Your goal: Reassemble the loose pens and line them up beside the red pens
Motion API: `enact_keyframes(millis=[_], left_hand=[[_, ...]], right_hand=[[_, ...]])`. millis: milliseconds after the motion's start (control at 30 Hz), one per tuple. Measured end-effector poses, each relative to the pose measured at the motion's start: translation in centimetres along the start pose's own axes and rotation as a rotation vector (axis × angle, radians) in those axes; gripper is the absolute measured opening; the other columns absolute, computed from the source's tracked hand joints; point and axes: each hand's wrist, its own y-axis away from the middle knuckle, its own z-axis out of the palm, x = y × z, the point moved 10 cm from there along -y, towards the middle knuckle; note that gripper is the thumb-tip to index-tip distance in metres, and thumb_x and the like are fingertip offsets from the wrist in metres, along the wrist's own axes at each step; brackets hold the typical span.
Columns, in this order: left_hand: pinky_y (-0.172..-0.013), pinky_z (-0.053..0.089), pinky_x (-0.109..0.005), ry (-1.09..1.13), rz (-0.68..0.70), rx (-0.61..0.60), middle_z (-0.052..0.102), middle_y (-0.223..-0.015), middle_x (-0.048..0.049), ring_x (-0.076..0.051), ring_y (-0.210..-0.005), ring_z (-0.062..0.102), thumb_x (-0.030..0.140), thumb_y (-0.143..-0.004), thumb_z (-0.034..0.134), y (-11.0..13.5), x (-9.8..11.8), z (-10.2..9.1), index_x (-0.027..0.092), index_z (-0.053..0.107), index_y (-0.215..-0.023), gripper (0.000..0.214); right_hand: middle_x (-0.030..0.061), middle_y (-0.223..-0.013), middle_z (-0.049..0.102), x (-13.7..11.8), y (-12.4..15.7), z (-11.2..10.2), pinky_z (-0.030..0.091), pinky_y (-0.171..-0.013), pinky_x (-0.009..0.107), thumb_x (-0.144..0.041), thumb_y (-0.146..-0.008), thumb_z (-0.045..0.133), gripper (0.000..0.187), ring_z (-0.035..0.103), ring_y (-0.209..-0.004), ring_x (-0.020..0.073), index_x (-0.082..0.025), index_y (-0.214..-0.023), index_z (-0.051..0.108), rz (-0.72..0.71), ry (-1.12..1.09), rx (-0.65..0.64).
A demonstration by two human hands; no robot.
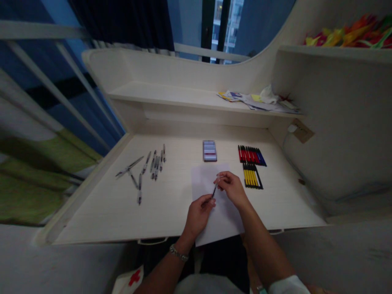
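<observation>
Over a white sheet of paper (214,228), a thin pen (214,190) with a dark lower part and a clear upper part slants between my two hands. My left hand (199,214) pinches its dark lower end. At the clear upper end, the fingers of my right hand (232,188) are closed on the pen; whether that part is a separate cap, I cannot tell. Farther back, just beyond the paper, a small blurred box-like block (210,151) lies on the desk.
Several clear pens (156,163) lie scattered on the desk's left side. To the right are rows of red pens (248,155) and yellow pens (251,176). Papers (257,101) rest on the back shelf (171,96). A cable (290,161) hangs along the right wall.
</observation>
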Motion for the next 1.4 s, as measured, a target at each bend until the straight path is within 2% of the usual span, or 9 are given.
enact_keyframes(millis=[200, 467, 667, 800, 900, 1000, 1067, 1233, 1400], left_hand=[[-0.079, 0.053, -0.035, 0.107, -0.042, -0.039, 0.072, -0.098, -0.0100, -0.021, -0.081, 0.068, 0.039, -0.079, 0.065, 0.2, -0.1, 0.4, 0.015, 0.067, -0.108, 0.037], [-0.068, 0.051, -0.030, 0.310, -0.174, -0.150, 0.072, -0.089, -0.0127, -0.018, -0.071, 0.065, 0.039, -0.076, 0.069, 0.5, 0.3, 1.6, 0.011, 0.068, -0.101, 0.037], [-0.064, 0.049, -0.027, 0.280, -0.141, 0.016, 0.070, -0.074, -0.0047, -0.015, -0.065, 0.064, 0.032, -0.064, 0.079, 0.0, -0.2, 0.6, 0.013, 0.068, -0.087, 0.031], [-0.059, 0.047, -0.026, 0.315, -0.166, 0.009, 0.068, -0.068, -0.0029, -0.015, -0.060, 0.063, 0.032, -0.062, 0.079, 0.0, -0.2, 0.9, 0.014, 0.067, -0.084, 0.031], [-0.057, 0.047, -0.026, 0.331, -0.199, -0.008, 0.068, -0.067, -0.0038, -0.015, -0.059, 0.064, 0.031, -0.062, 0.079, 0.1, -0.2, 1.1, 0.013, 0.066, -0.084, 0.031], [-0.056, 0.046, -0.025, 0.314, -0.211, 0.005, 0.068, -0.065, -0.0036, -0.014, -0.057, 0.063, 0.029, -0.061, 0.080, 0.1, -0.4, 1.0, 0.014, 0.066, -0.082, 0.030], [-0.056, 0.046, -0.025, 0.316, -0.222, 0.010, 0.068, -0.065, -0.0036, -0.014, -0.057, 0.063, 0.029, -0.060, 0.080, 0.2, -0.6, 1.0, 0.014, 0.066, -0.082, 0.030], [-0.056, 0.046, -0.025, 0.329, -0.240, -0.006, 0.068, -0.066, -0.0046, -0.016, -0.058, 0.064, 0.028, -0.060, 0.079, 0.4, -0.9, 1.2, 0.013, 0.066, -0.083, 0.030], [-0.057, 0.047, -0.027, 0.326, -0.247, -0.007, 0.068, -0.066, -0.0046, -0.016, -0.058, 0.063, 0.027, -0.060, 0.079, 0.5, -1.1, 1.2, 0.013, 0.067, -0.082, 0.029]], right_hand=[[0.0027, -0.072, 0.070, 0.3, 0.2, 0.2, 0.042, -0.052, 0.026, -0.033, -0.068, 0.069, 0.026, 0.054, -0.052, 0.0119, -0.019, -0.089, 0.060, 0.009, -0.015, -0.026], [0.0053, -0.079, 0.071, 1.0, 0.8, 0.3, 0.036, -0.051, 0.024, -0.032, -0.067, 0.072, 0.027, 0.052, -0.054, 0.0109, -0.018, -0.084, 0.058, 0.069, -0.123, -0.001], [-0.0073, -0.055, 0.053, 1.5, 1.2, -0.2, 0.033, -0.050, 0.023, -0.031, -0.060, 0.078, 0.035, 0.044, -0.049, 0.0088, -0.020, -0.086, 0.058, 0.020, -0.157, 0.159], [-0.0057, -0.057, 0.051, 1.0, 1.1, 0.6, 0.032, -0.049, 0.024, -0.039, -0.069, 0.071, 0.039, 0.042, -0.050, 0.0098, -0.020, -0.103, 0.065, -0.008, -0.049, 0.095], [0.0000, -0.066, 0.059, 1.2, 0.9, 0.7, 0.033, -0.050, 0.025, -0.048, -0.079, 0.059, 0.034, 0.046, -0.055, 0.0115, -0.018, -0.090, 0.069, 0.003, -0.038, 0.107], [-0.0006, -0.062, 0.058, 1.5, 1.0, -0.6, 0.034, -0.052, 0.025, -0.047, -0.070, 0.069, 0.030, 0.047, -0.056, 0.0117, -0.018, -0.067, 0.064, -0.013, -0.043, 0.256], [-0.0018, -0.059, 0.057, 1.9, 1.0, -0.8, 0.034, -0.052, 0.025, -0.046, -0.064, 0.075, 0.032, 0.045, -0.054, 0.0112, -0.018, -0.061, 0.059, 0.004, -0.059, 0.291], [0.0047, -0.081, 0.068, 3.4, 1.1, 1.1, 0.038, -0.055, 0.026, -0.055, -0.075, 0.061, 0.038, 0.055, -0.064, 0.0143, -0.020, -0.089, 0.067, 0.144, -0.233, 0.100], [0.0031, -0.073, 0.067, 3.9, 1.5, 0.3, 0.037, -0.055, 0.024, -0.047, -0.062, 0.075, 0.033, 0.055, -0.064, 0.0136, -0.019, -0.075, 0.065, 0.182, -0.214, 0.170]])
